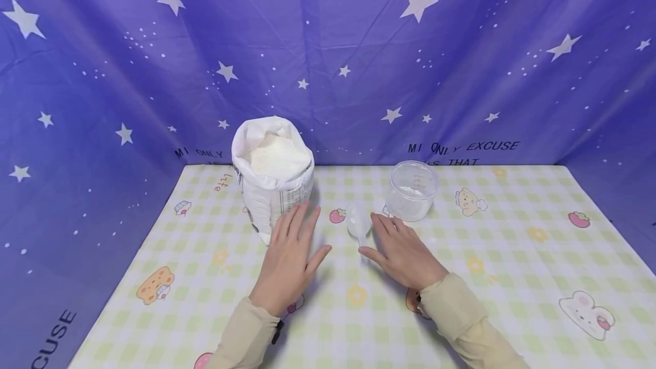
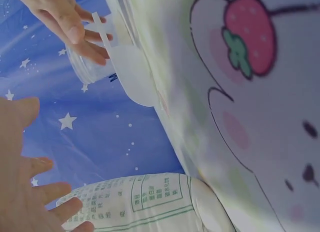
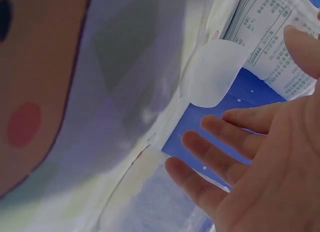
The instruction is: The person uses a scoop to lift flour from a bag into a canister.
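A white bag (image 1: 274, 198) of white powder stands with its top rolled back at the left rear of the table. In front of it my left hand (image 1: 292, 261) is held with fingers extended and nothing in its grasp. Between the two hands lies a translucent white scoop (image 1: 358, 222), its handle pointing toward me. My right hand (image 1: 407, 252) hovers beside the scoop, its fingers loosely straight and holding nothing. Just beyond those fingertips stands a clear round jar (image 1: 413, 192), lidless, with some white powder inside. The right wrist view shows the scoop (image 3: 215, 72) apart from the fingers.
A green-and-white checked cloth (image 1: 512, 295) with cartoon prints covers the table. Behind it hangs a blue curtain (image 1: 353, 33) with white stars, close behind the bag and the jar.
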`<state>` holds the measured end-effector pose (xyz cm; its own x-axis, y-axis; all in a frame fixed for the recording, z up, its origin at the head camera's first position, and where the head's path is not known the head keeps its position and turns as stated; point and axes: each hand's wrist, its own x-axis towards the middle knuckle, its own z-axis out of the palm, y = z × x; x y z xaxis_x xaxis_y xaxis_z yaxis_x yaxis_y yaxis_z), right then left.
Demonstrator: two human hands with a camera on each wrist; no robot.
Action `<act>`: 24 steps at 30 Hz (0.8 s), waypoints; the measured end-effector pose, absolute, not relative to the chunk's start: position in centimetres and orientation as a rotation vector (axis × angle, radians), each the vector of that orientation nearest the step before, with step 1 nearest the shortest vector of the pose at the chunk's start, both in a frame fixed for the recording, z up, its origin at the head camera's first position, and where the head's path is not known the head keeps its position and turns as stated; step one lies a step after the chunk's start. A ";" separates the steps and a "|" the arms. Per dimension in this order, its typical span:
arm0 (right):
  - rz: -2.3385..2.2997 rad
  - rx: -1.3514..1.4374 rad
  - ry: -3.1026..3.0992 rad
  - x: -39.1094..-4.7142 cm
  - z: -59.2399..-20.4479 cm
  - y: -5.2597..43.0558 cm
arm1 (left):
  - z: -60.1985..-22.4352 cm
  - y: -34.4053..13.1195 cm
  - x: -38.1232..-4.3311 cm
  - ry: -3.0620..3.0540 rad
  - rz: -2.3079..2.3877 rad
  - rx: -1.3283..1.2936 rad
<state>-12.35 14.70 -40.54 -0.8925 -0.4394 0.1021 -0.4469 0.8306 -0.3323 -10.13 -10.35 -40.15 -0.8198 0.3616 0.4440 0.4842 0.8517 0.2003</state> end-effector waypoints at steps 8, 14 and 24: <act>0.514 0.684 -2.929 -13.0 -40.6 14.6 | -39.8 -11.1 -10.0 -2.528 -0.521 -0.595; 0.519 0.640 -2.993 -13.4 -40.3 14.1 | -40.0 -12.0 -10.1 -2.421 -0.626 -0.546; 0.552 0.538 -3.153 -14.0 -40.3 13.5 | -39.8 -12.9 -10.2 -2.356 -0.784 -0.440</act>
